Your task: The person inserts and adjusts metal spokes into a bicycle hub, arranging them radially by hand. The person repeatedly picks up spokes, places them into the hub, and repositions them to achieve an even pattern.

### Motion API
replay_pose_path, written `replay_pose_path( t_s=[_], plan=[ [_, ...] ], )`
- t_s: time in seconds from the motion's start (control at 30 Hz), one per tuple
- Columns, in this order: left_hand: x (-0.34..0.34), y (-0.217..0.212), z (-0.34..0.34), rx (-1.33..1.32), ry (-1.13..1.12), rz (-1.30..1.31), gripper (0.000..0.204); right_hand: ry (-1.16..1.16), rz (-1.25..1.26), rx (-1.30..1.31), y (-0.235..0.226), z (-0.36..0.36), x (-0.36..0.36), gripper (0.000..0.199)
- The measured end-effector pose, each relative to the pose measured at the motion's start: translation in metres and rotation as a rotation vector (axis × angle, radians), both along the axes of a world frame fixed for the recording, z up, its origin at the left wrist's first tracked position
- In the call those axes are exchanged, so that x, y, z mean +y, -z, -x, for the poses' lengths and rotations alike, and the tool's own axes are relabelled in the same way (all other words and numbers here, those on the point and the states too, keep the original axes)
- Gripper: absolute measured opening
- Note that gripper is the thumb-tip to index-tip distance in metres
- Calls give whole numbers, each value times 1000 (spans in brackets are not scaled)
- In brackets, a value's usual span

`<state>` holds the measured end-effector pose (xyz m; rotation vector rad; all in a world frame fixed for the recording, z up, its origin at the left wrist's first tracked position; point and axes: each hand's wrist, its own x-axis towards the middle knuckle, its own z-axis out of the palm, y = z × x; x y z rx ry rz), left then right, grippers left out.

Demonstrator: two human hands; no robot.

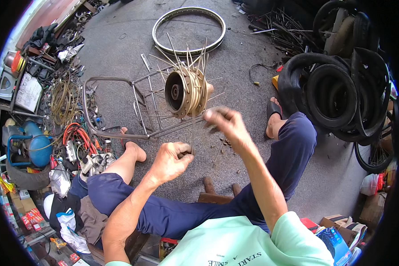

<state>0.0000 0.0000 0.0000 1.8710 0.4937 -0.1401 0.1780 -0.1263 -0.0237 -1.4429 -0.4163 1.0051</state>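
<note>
At frame centre, a dull-gold metal wheel hub bristles with thin steel spokes; left hand and right hand each pinch one spoke.

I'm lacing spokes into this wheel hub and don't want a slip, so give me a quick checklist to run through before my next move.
1. Hub supported: rests on the wire rack, ok.
2. Left hand grip: closed around thin spokes, ok.
3. Right hand grip: fingers pinch near a spoke end by the hub, blurred, cannot tell.
4. Spokes already in the hub: many fan out from the flange, ok.
5. Rim within reach: lies flat on the floor beyond the hub, ok.
6. Bare feet near loose spokes on the floor: not ok.
</note>
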Motion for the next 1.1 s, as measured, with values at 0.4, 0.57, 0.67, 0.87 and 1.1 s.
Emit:
replay_pose_path(
  t_s=[0.4, 0.57, 0.67, 0.87, 1.1],
  plan=[
    [7, 21, -21, -76, 58, -454, 22, 503, 568, 350, 192, 52, -61, 42],
    [48, -3, -40, 45, -134, -531, 23, 429, 1078, -106, 247, 62, -88, 38],
    [60, -3, -48, 65, -68, -560, 33, 522, 886, 2, 249, 66, -82, 36],
    [45, 18, -67, -31, 23, -781, 42, 617, 160, 256, 122, 33, -19, 29],
    [49, 38, -77, 21, 23, -931, 33, 408, -59, 268, 63, -13, 43, 24]
  ],
)
